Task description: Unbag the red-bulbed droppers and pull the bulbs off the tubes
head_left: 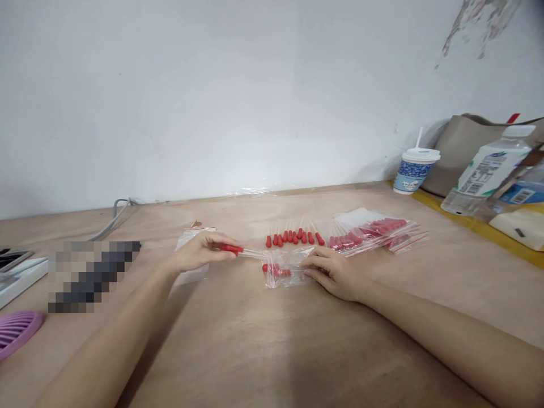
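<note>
My left hand (pixel 208 251) pinches the red rubber bulbs of some glass droppers (pixel 233 249), whose thin clear tubes point right into the mouth of a clear zip bag (pixel 300 259). Inside that bag lie a few more red-bulbed droppers (pixel 277 272). The bag's right end is gripped by my right hand (pixel 329 272), fingers closed on the plastic. Just behind, a row of loose droppers (pixel 293 237) rests with bulbs toward me. Filled bags of droppers (pixel 374 229) are piled to the right. Flat under and beside my left hand are more clear bags (pixel 191 275).
At the right stand a paper cup (pixel 414 173) with a straw, a plastic bottle (pixel 488 170) and a grey bag (pixel 446 147). On the left are a purple fan grille (pixel 19 331), a blurred-out object (pixel 91 277) and a grey cable (pixel 108 226). A white wall (pixel 191 102) borders the table's back.
</note>
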### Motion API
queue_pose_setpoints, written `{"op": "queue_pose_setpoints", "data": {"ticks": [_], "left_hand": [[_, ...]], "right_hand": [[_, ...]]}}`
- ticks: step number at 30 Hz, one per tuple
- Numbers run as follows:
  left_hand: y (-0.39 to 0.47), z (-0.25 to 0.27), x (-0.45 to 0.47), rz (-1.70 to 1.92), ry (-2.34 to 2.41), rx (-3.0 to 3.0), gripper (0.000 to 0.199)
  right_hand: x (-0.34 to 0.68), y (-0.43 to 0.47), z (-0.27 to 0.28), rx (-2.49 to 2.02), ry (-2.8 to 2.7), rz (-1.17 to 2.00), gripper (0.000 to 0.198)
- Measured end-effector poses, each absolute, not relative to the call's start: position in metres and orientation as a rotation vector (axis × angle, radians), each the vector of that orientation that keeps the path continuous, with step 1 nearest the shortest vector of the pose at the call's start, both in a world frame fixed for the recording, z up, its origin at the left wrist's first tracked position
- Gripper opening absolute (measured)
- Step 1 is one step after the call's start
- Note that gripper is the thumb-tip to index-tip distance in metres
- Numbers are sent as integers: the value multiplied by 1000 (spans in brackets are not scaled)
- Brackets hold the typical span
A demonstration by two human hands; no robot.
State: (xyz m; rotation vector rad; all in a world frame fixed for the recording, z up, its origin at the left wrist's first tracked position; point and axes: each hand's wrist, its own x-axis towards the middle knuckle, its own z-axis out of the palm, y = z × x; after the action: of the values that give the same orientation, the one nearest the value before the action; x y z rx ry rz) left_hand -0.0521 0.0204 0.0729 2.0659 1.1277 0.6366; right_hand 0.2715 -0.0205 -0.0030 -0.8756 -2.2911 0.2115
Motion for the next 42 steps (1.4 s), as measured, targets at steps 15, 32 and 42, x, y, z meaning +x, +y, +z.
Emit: {"op": "queue_pose_setpoints", "data": {"ticks": [15,32,42], "left_hand": [[38,25,-19,1142,1664,2608,25],[31,16,7,991,1421,2081,54],[38,8,4,1021,1414,2134,46]], "right_hand": [[273,-19,-6,-850,-2298,205,18],[273,-20,-5,-836,-2307,187,19],[273,-21,-4,-847,-2290,142,17]]}}
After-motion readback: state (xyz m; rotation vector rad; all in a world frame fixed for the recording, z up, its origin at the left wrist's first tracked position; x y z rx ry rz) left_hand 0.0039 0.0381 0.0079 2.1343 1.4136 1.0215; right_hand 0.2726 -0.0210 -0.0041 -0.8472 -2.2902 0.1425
